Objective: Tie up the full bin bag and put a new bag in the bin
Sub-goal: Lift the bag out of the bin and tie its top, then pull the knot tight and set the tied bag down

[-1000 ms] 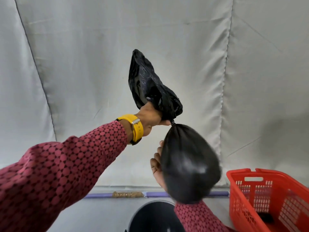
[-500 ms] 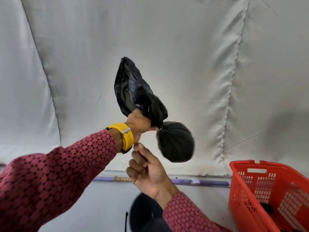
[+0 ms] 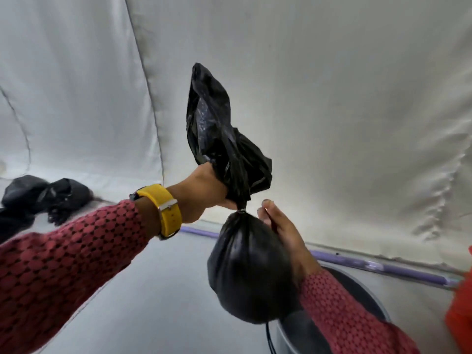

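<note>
A full black bin bag point(image 3: 250, 274) hangs in the air, its neck twisted thin. My left hand point(image 3: 204, 191) is closed around the twisted neck, and the loose top of the bag point(image 3: 217, 131) stands up above my fist. My right hand point(image 3: 281, 226) rests flat against the far right side of the bag's round body, fingers straight and apart; the bag hides its palm. Below, at the lower right, is the grey bin point(image 3: 357, 292), its inside dark with no bag visible.
Other black bags point(image 3: 43, 195) lie on the pale floor at the left. A red basket point(image 3: 459, 315) shows at the right edge. A white fabric wall point(image 3: 332, 98) stands behind, with a purple strip point(image 3: 383, 265) along its base.
The bag's body has swung down from beside my left fist to hang below it. My right hand opened from a fist and moved behind the bag. The view shifted left, revealing bags on the floor.
</note>
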`<state>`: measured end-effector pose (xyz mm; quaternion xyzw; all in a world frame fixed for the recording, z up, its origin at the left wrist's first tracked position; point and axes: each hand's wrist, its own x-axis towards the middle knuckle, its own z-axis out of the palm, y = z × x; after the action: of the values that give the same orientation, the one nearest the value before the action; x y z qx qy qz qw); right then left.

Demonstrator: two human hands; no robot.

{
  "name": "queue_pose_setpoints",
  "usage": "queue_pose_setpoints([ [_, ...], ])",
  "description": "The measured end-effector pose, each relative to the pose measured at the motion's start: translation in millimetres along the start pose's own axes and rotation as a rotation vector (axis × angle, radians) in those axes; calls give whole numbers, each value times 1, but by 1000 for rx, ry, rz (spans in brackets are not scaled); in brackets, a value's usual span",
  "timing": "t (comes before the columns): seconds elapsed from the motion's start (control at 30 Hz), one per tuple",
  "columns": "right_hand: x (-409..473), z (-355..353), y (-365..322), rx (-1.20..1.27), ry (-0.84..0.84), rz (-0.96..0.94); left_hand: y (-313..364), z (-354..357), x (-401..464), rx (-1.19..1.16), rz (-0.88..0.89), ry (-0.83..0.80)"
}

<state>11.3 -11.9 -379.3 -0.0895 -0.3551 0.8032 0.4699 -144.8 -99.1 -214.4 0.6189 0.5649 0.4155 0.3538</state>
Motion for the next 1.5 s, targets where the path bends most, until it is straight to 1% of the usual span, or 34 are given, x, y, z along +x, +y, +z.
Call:
queue_pose_setpoints([
  [0.1,9,8,12,-158,-16,25,-38,-18,-9,133,-98,-28],
  [0.17,19,14,28,-295,29,92,-66,-25,-6,75,-184,17],
  [0.23,21,20,46,-459,79,177,-91,-26,-1,1,-285,107],
  [0.33,20,33,68,-627,218,301,-116,-24,1,-38,-430,162],
  [0.4,22,48,68,-679,283,363,-119,-25,4,-85,-508,179],
  [0.43,21,57,65,-705,299,391,-118,-26,5,-83,-565,190],
  [0.47,21,66,63,-730,301,394,-118,-27,5,-59,-586,210],
  [0.53,21,84,43,-739,338,402,-101,-28,8,-10,-574,233],
  [0.6,14,96,11,-730,388,386,-71,-19,14,19,-539,206],
  [0.7,-7,99,-39,-737,461,358,-27,4,19,72,-448,105],
  [0.77,-34,86,-84,-752,534,338,4,39,24,108,-411,-24],
  [0.83,-72,65,-128,-744,664,323,27,79,26,124,-393,-140],
  [0.9,-130,24,-186,-803,881,285,52,140,29,146,-373,-262],
  [0.93,-161,3,-210,-878,1004,278,61,168,30,148,-360,-321],
  [0.97,-192,-21,-232,-1011,1124,304,69,196,30,143,-338,-376],
  [1.0,-234,-52,-258,-1188,1247,390,77,240,30,135,-325,-435],
  [1.03,-269,-76,-277,-1345,1329,509,82,271,30,131,-324,-474],
  [1.07,-303,-97,-289,-1438,1382,626,86,298,27,124,-331,-498],
  [1.13,-361,-128,-302,-1482,1375,886,89,347,21,107,-360,-522],
  [1.17,-391,-150,-304,-1493,1327,1049,87,380,16,102,-382,-533],
  [1.23,-436,-183,-299,-1549,1128,1370,83,427,7,91,-439,-539],
  [1.27,-451,-195,-293,-1581,1043,1494,80,444,3,95,-461,-544],
  [1.3,-459,-205,-288,-1618,975,1573,79,454,2,106,-471,-553],
  [1.33,-470,-217,-286,-1616,937,1611,77,471,-1,123,-484,-564],
  [1.4,-476,-237,-285,-1539,902,1628,78,494,1,142,-501,-584],
  [1.43,-475,-243,-285,-1510,865,1621,80,499,3,142,-507,-584],
  [1.47,-475,-251,-289,-1499,814,1591,81,505,4,149,-511,-583],
  [1.5,-474,-255,-295,-1476,798,1540,84,509,7,159,-508,-586],
])
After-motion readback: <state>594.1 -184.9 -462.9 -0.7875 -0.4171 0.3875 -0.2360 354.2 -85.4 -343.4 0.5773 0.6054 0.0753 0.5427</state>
